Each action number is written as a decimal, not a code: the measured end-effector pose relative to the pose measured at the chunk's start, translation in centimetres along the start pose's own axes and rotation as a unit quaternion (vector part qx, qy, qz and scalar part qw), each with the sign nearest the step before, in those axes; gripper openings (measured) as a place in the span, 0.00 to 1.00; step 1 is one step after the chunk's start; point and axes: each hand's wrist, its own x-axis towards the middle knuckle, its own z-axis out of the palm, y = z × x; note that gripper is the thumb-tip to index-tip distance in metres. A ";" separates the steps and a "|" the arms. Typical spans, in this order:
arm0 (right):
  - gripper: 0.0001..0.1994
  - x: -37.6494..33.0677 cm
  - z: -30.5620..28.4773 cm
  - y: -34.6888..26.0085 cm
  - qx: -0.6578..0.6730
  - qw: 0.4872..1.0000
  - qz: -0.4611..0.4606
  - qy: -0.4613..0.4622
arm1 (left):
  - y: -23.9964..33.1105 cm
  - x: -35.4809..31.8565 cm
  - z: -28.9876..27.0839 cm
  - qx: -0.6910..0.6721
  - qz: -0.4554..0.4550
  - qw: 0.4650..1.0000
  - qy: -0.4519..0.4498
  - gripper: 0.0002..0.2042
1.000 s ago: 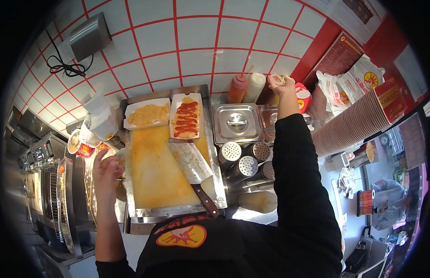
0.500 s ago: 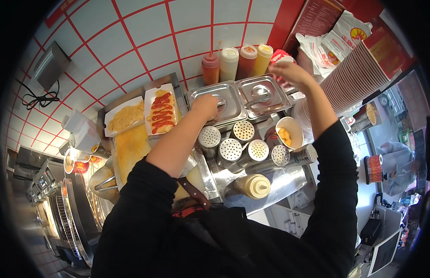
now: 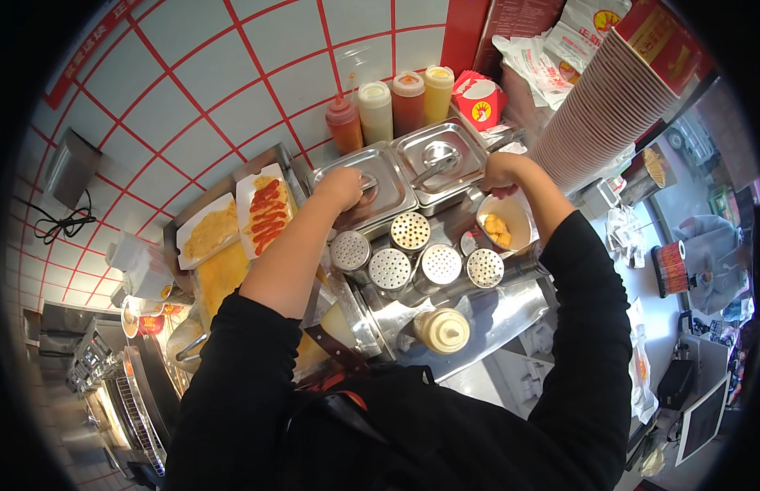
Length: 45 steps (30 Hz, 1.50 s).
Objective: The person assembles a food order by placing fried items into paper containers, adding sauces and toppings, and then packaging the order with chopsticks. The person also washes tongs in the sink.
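Note:
My left hand (image 3: 339, 189) is closed at the knob of the left steel pan lid (image 3: 384, 192). My right hand (image 3: 505, 173) hangs with curled fingers between the right steel pan lid (image 3: 439, 157) and a white paper cup (image 3: 520, 222). What its fingers hold, if anything, is hidden. Yellow food pieces (image 3: 497, 231) lie in the cup. A ladle-like handle (image 3: 433, 169) lies across the right lid. To my left, a paper tray of flat fried food with red sauce (image 3: 267, 214) stands beside a similar tray without sauce (image 3: 209, 233).
Several steel shakers (image 3: 390, 268) with perforated tops stand before the pans, with a squeeze bottle (image 3: 444, 331) nearer me. Sauce bottles (image 3: 375, 108) line the tiled wall. Red paper boxes (image 3: 482, 100) and tall stacked cups (image 3: 605, 106) are at right. A knife handle (image 3: 337, 350) lies close to my body.
My right hand has come down from near the red paper boxes toward the cup, its fingers now curled. The left hand stays at the lid. The whole view has shifted slightly.

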 end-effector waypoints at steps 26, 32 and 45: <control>0.22 0.4 -1.3 3.9 0.405 0.789 -0.203 0.415 | 9.7 11.1 -1.4 -0.429 0.064 0.894 0.109 0.05; 0.06 -1.2 1.6 0.8 0.062 0.728 -0.492 0.473 | 8.2 9.2 -4.9 -0.746 -0.009 0.606 0.276 0.01; 0.18 4.8 4.0 3.8 0.591 0.727 -0.093 0.336 | -4.5 -11.0 -13.5 -0.741 0.104 0.628 0.216 0.14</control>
